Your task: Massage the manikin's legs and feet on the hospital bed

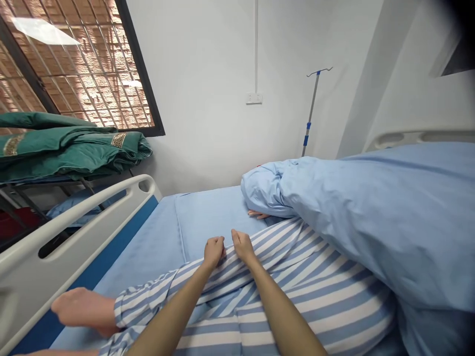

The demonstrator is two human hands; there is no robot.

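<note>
My left hand (214,251) is curled into a fist over the far leg of blue-and-white striped trousers (274,242). Close beside it, a small gap to the right, my right hand (242,244) is also a fist, above the same leg. No cloth shows pulled up into either fist. Whether they touch the trousers I cannot tell. The trousers are on a figure lying on the bed, with a bare foot (83,309) out at the left. A blue quilt (334,193) covers the upper body, and fingertips (259,214) show from under its edge.
The bed's white-and-blue end board (89,217) stands at the left, its light blue sheet (208,212) beside it. Green folded covers (74,148) lie on a rack under a barred window (77,59). An IV pole (310,113) stands by the wall below a socket's level (254,98).
</note>
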